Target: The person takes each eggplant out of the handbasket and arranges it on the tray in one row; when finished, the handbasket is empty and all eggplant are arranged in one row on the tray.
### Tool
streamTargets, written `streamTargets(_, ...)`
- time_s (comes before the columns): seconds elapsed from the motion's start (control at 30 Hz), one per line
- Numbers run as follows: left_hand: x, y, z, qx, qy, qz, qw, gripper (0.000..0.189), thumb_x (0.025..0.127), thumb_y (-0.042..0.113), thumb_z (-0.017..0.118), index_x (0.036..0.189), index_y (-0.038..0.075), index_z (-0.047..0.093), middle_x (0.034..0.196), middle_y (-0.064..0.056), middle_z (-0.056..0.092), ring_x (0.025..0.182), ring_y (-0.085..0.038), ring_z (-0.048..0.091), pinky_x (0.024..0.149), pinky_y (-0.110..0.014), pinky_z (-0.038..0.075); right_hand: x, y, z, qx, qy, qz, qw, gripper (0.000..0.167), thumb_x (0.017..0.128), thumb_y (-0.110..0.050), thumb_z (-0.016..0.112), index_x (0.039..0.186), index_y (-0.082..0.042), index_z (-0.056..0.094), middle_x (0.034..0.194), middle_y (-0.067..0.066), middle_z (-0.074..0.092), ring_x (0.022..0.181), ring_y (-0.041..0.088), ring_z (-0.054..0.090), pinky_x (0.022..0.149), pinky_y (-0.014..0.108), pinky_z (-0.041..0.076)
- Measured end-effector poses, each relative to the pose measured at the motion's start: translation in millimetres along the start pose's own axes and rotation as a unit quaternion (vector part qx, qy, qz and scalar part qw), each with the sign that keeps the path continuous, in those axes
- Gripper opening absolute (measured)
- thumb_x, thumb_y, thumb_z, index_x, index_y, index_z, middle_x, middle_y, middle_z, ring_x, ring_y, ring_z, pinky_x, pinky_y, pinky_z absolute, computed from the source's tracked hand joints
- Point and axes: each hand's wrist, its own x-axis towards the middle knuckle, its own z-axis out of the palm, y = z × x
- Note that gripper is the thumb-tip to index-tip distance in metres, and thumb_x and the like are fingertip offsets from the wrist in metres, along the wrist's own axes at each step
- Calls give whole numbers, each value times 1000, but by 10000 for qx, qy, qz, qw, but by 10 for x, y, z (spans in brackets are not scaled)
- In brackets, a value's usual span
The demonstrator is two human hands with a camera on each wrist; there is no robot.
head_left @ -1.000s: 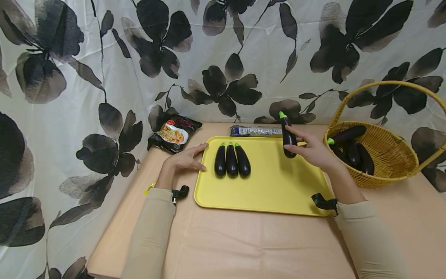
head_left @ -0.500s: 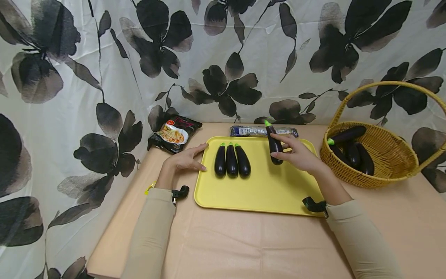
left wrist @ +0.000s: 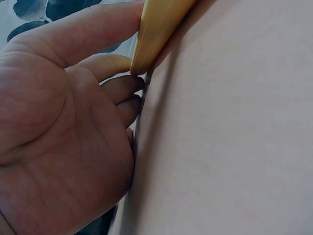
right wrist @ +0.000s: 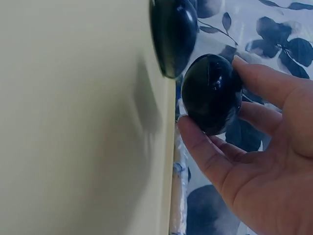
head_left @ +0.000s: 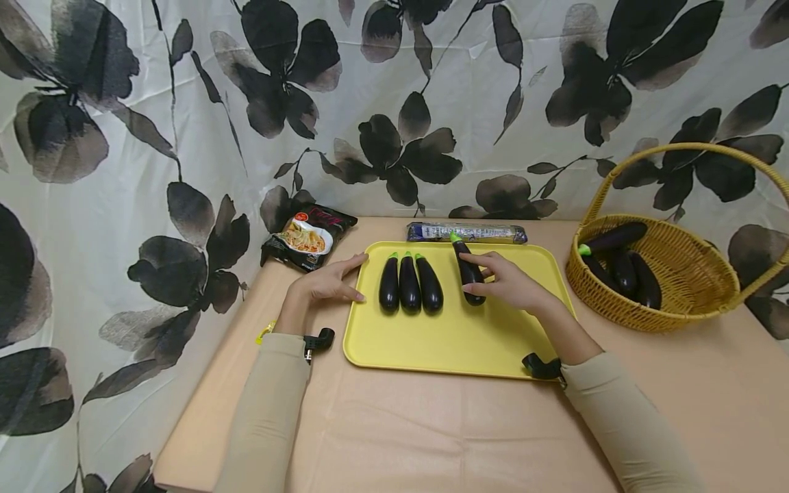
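Note:
My right hand [head_left: 510,282] pinches a dark purple eggplant [head_left: 467,272] between thumb and fingers, its green stem pointing up and away. It is held over the yellow tray [head_left: 425,346]; the right wrist view shows the eggplant's rounded end [right wrist: 211,95] apart from the tray surface. To its left, three eggplants [head_left: 409,284] lie side by side on the tray, stems at the far end. At the tray's left edge, my left hand [head_left: 328,283] rests with extended thumb and fingers touching the rim. In the left wrist view the fingertips meet the tray's side wall [left wrist: 159,32].
On the right stands a yellow wicker basket [head_left: 696,301] with a tall handle and several eggplants [head_left: 624,270] inside. A black noodle packet [head_left: 308,236] lies behind my left hand. Behind the tray is a long blue-silver packet [head_left: 466,232], before a floral curtain [head_left: 481,89].
My right hand has carried the eggplant left and nearer, lower over the tray, closer to the row of three. My left hand has stayed at the tray's edge.

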Motion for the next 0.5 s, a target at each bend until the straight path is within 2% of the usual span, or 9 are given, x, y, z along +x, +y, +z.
streamTargets(0.23,1,2,1,25,3,35,10000,115,77,23,93,168,18,23,176,-1,11,164,-22,2,133,-46,4,37,-10,89,-146,-202,-46,9997,72,99,-28,73,161,-14,41,147,26,46,129,45,55,104,55,49)
streamTargets(0.3,3,3,1,29,2,52,10000,115,77,23,93,168,18,23,176,-1,11,164,-22,2,133,-46,4,40,-13,100,-173,-233,-50,9996,72,99,-28,73,161,-14,41,147,25,46,128,44,56,103,53,50)
streamTargets(0.5,-4,-1,2,63,7,58,10000,115,77,23,93,168,18,23,177,-1,11,164,-23,2,133,-47,4,35,-30,144,-165,-397,-9,9991,71,97,-28,75,160,-15,44,138,22,51,115,34,59,88,39,48)
